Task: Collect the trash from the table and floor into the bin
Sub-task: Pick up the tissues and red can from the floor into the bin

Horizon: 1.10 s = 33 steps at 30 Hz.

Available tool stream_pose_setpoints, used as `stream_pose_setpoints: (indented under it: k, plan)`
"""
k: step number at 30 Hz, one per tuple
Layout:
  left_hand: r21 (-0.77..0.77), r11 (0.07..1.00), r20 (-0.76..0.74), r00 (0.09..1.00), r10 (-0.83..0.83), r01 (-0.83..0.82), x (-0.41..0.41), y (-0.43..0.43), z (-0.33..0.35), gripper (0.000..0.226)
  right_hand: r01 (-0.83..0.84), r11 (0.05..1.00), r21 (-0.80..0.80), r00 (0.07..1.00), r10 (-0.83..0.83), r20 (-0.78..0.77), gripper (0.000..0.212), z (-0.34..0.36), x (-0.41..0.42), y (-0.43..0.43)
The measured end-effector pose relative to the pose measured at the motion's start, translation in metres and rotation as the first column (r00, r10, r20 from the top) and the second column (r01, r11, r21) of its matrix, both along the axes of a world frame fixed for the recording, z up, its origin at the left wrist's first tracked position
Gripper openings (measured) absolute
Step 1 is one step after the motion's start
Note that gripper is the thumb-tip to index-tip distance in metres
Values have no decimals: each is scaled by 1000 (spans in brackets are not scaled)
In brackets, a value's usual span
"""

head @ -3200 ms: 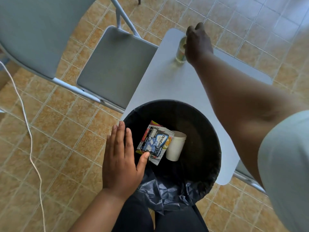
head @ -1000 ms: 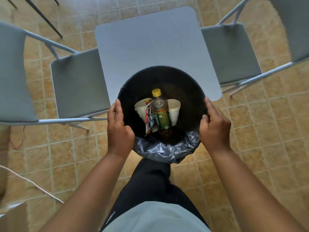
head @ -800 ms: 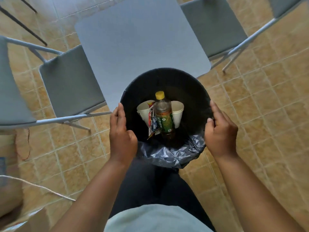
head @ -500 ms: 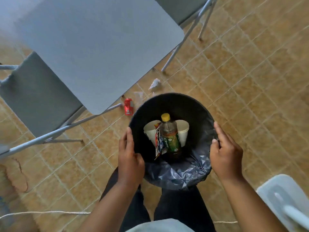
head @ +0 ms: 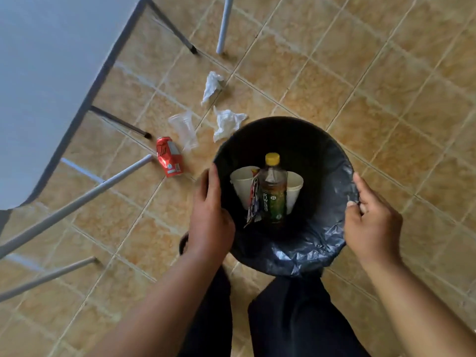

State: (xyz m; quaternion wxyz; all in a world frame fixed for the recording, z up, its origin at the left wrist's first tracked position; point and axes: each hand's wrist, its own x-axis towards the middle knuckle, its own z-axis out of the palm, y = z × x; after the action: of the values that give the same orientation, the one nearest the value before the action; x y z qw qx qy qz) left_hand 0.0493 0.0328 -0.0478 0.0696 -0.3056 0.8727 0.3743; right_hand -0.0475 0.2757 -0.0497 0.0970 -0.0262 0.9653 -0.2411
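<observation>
I hold the black bin [head: 319, 150], lined with a dark bag, by its rim: my left hand [head: 210, 215] grips the left side, my right hand [head: 371, 222] the right. Inside stand a yellow-capped bottle [head: 273, 191], two white paper cups [head: 242, 186] and a snack wrapper [head: 253, 202]. On the tiled floor left of the bin lie a crushed red can [head: 168, 157], a clear plastic cup [head: 184, 130] and two crumpled white tissues [head: 226, 122], the farther one [head: 212, 86] near a chair leg.
The grey table top [head: 38, 86] fills the upper left, with its dark legs [head: 118, 122] below it. Pale metal chair legs [head: 77, 199] cross the left floor, one end beside the can. Another leg [head: 224, 24] stands at the top. My dark-trousered legs [head: 283, 318] are below the bin.
I have carried the bin off the table and to the right, over the floor. The view swung down, and the can, plastic cup and tissues came into sight.
</observation>
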Motion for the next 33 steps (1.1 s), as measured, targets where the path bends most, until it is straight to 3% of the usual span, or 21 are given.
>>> stream_pose_setpoints:
  k: [7, 17, 24, 29, 33]
  plan:
    - [-10, 987, -79, 984, -162, 162, -101, 0, -85, 90, 12, 1000, -11, 998, -12, -62, 52, -86, -94, 27]
    - [-149, 954, -166, 945, -283, 259, -218, -10, -133, 83, 26, 999, -20, 983, -29, -181, 51, -117, -185, 32]
    - [-212, 902, -182, 892, -414, 375, -230, -16, -138, 75, -69, 997, 42, 969, 77, -235, 52, -126, -200, 38]
    - [-179, 896, -151, 889, -433, 406, -223, -21, -145, 82, -64, 995, -72, 994, 57, -88, 66, -132, -187, 29]
    - [-202, 881, -170, 871, -462, 428, -223, -22, -151, 82, -91, 993, -71, 993, 84, -88, 71, -138, -184, 29]
